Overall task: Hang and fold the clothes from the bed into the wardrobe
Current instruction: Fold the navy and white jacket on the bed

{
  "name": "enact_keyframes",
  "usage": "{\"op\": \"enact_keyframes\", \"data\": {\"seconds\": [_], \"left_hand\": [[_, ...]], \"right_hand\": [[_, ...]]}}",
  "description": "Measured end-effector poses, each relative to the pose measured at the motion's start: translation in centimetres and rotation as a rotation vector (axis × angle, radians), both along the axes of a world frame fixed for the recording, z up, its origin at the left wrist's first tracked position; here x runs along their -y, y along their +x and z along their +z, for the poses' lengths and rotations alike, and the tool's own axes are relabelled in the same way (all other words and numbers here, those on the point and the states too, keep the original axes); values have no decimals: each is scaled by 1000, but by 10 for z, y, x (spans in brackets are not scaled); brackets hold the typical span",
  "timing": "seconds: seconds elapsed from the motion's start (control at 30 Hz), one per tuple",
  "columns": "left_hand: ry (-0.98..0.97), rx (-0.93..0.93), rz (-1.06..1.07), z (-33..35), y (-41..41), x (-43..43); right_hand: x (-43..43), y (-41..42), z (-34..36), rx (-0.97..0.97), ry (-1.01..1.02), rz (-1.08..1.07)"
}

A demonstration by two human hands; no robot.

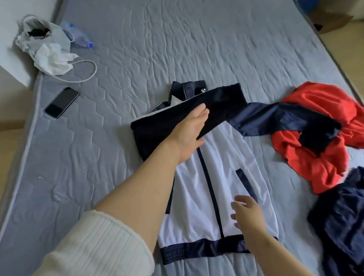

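A white and navy zip jacket (223, 178) lies flat, front up, on the grey mattress (166, 38). One navy sleeve is folded across its chest. My left hand (189, 132) lies flat on that folded sleeve, fingers straight. The other navy sleeve (275, 116) stretches right over a crumpled red garment (324, 136). My right hand (247, 216) hovers over the jacket's lower right front, fingers loosely spread, holding nothing. A dark navy garment (361, 227) lies bunched at the right.
A black phone (61, 102) lies near the mattress's left edge. Behind it sit a white plastic bag (45, 46) with a cord loop and a plastic bottle (78, 36). A cardboard box (333, 22) stands on the floor at the far right.
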State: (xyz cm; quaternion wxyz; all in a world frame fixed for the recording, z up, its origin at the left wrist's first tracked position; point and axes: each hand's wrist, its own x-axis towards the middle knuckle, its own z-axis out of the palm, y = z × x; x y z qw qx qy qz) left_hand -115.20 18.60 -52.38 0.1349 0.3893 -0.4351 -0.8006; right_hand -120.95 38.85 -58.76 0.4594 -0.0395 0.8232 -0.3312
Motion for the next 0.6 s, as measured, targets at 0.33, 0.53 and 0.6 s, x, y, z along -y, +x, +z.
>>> {"op": "enact_keyframes", "data": {"seconds": [0.33, 0.53, 0.6], "left_hand": [[-128, 977, 379, -141, 77, -62], [185, 1086, 317, -214, 117, -125], [229, 1050, 248, -233, 124, -145]], "right_hand": [[-8, -1, -68, 16, 86, 260], [-51, 15, -129, -351, 312, 1146], [-63, 13, -143, -415, 370, 1295]]}}
